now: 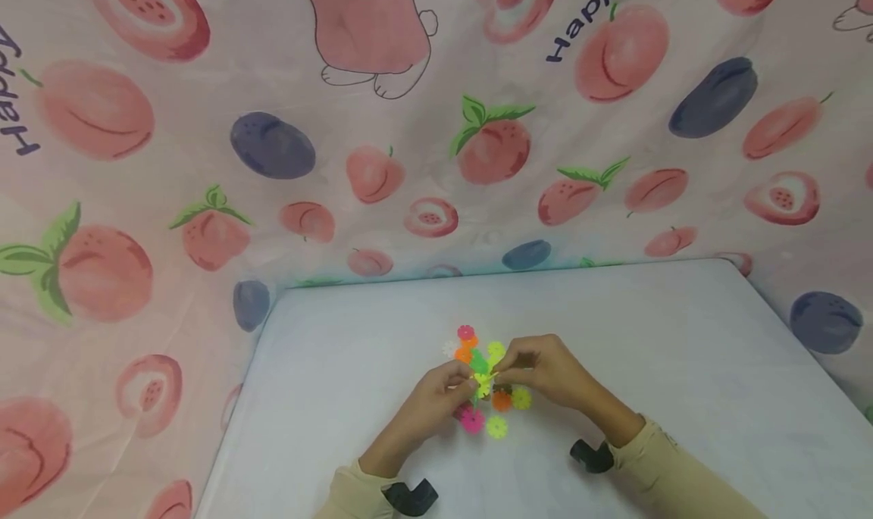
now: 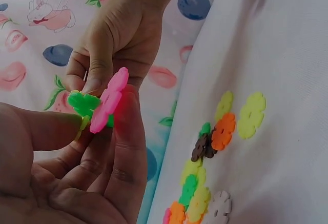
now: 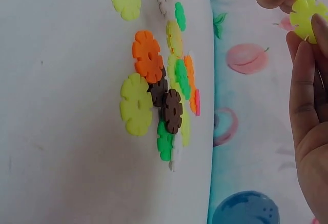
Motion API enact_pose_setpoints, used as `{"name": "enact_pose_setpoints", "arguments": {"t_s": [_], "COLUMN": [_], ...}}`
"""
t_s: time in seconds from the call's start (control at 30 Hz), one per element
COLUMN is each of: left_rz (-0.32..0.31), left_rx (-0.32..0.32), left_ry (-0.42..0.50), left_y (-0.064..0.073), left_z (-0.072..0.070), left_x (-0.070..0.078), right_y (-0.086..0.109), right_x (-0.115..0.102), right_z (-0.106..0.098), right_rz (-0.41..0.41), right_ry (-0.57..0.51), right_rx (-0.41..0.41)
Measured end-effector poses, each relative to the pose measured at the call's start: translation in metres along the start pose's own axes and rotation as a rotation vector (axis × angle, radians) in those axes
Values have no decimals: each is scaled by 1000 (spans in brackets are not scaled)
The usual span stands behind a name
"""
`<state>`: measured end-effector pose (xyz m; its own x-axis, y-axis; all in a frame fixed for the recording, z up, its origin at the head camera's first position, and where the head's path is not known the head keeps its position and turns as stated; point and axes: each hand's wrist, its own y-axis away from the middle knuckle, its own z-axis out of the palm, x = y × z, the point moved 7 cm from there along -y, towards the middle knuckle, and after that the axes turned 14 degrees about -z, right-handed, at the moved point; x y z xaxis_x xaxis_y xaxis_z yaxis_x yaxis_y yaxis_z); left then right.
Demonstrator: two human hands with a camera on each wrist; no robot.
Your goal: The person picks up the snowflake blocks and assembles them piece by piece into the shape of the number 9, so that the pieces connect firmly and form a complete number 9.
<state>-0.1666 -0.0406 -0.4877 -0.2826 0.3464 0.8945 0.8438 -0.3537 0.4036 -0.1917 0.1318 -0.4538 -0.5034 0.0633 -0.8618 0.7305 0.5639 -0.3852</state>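
Observation:
My left hand (image 1: 435, 395) pinches joined plastic snowflake discs between thumb and fingers. A pink disc (image 2: 110, 101) is slotted against a green disc (image 2: 82, 102) there. My right hand (image 1: 548, 373) comes in from the other side, its thumb and fingertips pinching a yellow disc (image 3: 307, 18) that meets the green piece. Both hands are close together, raised over the loose discs. In the left wrist view, the right hand's fingertips and the pink disc partly hide the yellow one.
Loose discs lie on the white table (image 1: 327, 398) below the hands: orange (image 3: 148, 56), yellow (image 3: 136, 104), dark brown (image 3: 172, 111), green (image 3: 165, 141) and white (image 2: 221, 207), some overlapping. A fruit-printed cloth (image 1: 382, 223) hangs behind the table's far edge.

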Motion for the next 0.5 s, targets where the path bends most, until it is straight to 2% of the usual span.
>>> {"name": "enact_pose_setpoints", "arguments": {"t_s": [0.13, 0.33, 0.5], "left_rz": [-15, -31, -33], "left_rx": [-1, 30, 42], "left_ry": [-1, 19, 37], "left_y": [0, 5, 4], "left_z": [0, -7, -13], "left_x": [-1, -2, -5], "right_y": [2, 5, 6], "right_x": [6, 17, 26], "right_z": [-5, -16, -27], "right_rz": [63, 116, 174], "right_ry": [49, 187, 356], "right_rx": [39, 98, 111]}}
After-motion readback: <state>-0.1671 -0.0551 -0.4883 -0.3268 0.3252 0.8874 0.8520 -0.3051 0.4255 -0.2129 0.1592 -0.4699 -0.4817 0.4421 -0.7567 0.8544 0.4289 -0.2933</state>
